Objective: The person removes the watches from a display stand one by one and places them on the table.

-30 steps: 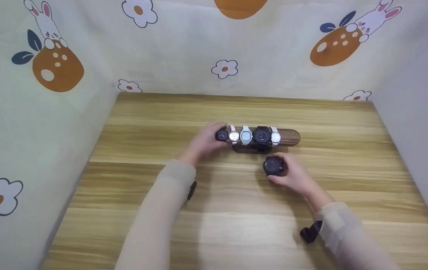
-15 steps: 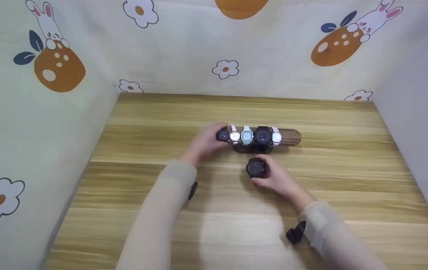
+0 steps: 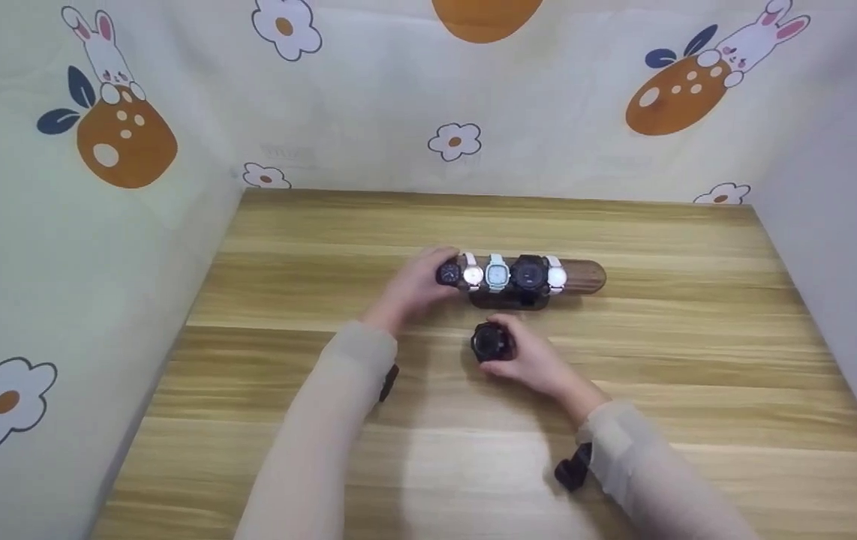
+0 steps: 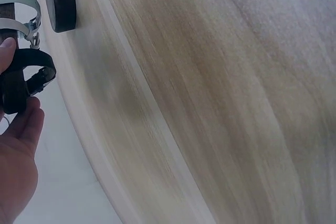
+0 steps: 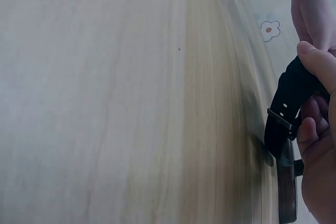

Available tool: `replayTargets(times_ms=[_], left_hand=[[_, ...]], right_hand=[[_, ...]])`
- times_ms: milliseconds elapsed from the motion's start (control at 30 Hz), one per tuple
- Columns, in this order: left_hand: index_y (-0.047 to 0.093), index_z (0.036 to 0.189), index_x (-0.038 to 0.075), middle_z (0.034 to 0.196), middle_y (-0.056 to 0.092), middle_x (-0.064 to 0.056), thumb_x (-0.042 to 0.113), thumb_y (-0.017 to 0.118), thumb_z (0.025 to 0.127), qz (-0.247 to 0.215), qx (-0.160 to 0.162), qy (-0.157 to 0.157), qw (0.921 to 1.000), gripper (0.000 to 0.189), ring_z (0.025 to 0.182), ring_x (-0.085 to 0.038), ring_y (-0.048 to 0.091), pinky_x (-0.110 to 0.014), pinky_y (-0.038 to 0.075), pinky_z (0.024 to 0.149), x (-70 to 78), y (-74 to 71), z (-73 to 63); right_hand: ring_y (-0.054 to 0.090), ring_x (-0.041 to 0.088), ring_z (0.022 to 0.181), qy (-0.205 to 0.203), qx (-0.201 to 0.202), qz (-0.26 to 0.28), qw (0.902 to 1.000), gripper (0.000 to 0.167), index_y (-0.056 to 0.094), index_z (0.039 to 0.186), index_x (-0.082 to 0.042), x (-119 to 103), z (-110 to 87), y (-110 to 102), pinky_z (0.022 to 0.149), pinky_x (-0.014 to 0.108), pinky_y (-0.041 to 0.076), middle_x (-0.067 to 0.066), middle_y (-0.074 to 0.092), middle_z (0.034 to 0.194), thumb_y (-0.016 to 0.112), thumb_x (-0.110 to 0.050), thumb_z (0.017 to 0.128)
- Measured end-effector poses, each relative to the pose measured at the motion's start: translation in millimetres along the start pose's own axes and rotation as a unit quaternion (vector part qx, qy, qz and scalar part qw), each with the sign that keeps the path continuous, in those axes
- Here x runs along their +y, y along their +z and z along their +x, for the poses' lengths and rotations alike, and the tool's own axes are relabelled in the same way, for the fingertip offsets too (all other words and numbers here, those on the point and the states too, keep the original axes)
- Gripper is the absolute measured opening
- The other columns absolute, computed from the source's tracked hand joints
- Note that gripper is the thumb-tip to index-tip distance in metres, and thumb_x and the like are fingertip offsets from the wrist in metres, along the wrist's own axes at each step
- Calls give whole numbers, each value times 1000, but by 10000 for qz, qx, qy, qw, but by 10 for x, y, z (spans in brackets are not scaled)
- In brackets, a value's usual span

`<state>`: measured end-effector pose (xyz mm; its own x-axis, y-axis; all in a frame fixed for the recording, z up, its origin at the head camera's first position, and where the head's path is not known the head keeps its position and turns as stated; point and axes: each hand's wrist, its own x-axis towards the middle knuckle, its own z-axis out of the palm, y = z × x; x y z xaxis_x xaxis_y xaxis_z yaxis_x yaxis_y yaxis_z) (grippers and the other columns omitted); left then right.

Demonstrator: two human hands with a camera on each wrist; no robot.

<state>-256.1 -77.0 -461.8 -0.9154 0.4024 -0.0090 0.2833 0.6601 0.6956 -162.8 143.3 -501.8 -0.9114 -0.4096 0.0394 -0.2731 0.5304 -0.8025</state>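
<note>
A dark wooden watch stand (image 3: 584, 277) bears a row of watches: a small black watch (image 3: 449, 273) at its left end, then a white-strapped watch (image 3: 473, 276), a pale blue watch (image 3: 497, 276), a large black watch (image 3: 528, 275) and another white-strapped watch (image 3: 556, 277). My left hand (image 3: 421, 283) grips the bar's left end, with the thumb beside the small black watch's strap (image 4: 39, 59). In front of the stand, my right hand (image 3: 530, 360) holds a chunky black watch (image 3: 490, 342). Its buckled strap (image 5: 286, 111) hangs in a loop in the right wrist view.
The stand's base (image 3: 507, 301) rests on a wood-grain table (image 3: 286, 225). Patterned cloth walls (image 3: 368, 97) rise at the back and both sides. A black wrist camera (image 3: 572, 471) sticks out under the right sleeve.
My right hand has carried the black watch leftward, from below the stand's right part to below its left part. The left hand keeps its place on the stand's end.
</note>
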Motion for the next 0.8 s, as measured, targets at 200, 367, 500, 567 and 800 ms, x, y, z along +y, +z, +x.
replayTargets(times_ms=[200, 367, 500, 567, 800], left_hand=[[45, 137, 5, 138, 46, -11, 13, 75, 77, -1, 61, 83, 9999, 68, 127, -24, 41, -37, 28, 110, -14, 4, -7], [46, 136, 5, 137, 47, -11, 12, 76, 77, 94, 35, 185, 9998, 67, 127, -25, 41, -37, 28, 110, -17, 2, 11], [45, 137, 5, 139, 46, -12, 13, 76, 77, 274, 9, 248, 9993, 68, 128, -25, 41, -36, 27, 110, -21, 1, 15], [44, 137, 5, 140, 45, -12, 13, 76, 77, 301, 0, 278, 9992, 69, 129, -25, 40, -36, 27, 111, -20, 0, 12], [44, 138, 6, 140, 45, -10, 12, 75, 77, 183, -49, 129, 9997, 69, 128, -24, 40, -36, 27, 110, -5, -9, 6]], right_hand=[[49, 35, 118, -111, -159, -87, 9998, 79, 41, 136, -1, -60, 50, 80, 102, 51, 36, 19, 50, 131, 81, -21, 71], [48, 35, 119, -216, -399, -97, 9989, 78, 40, 137, -2, -93, 85, 124, 103, 50, 35, 20, 49, 132, 80, -17, 72], [51, 33, 115, -205, -627, -81, 9978, 77, 39, 138, -3, -110, 102, 151, 100, 46, 40, 20, 51, 130, 79, -16, 73], [53, 32, 112, -139, -685, -95, 9975, 77, 39, 138, -4, -121, 111, 159, 98, 45, 42, 20, 52, 128, 78, -16, 74], [51, 33, 117, 133, -736, -232, 9969, 78, 40, 139, -5, -184, 171, 196, 102, 47, 38, 19, 52, 130, 79, -18, 73]])
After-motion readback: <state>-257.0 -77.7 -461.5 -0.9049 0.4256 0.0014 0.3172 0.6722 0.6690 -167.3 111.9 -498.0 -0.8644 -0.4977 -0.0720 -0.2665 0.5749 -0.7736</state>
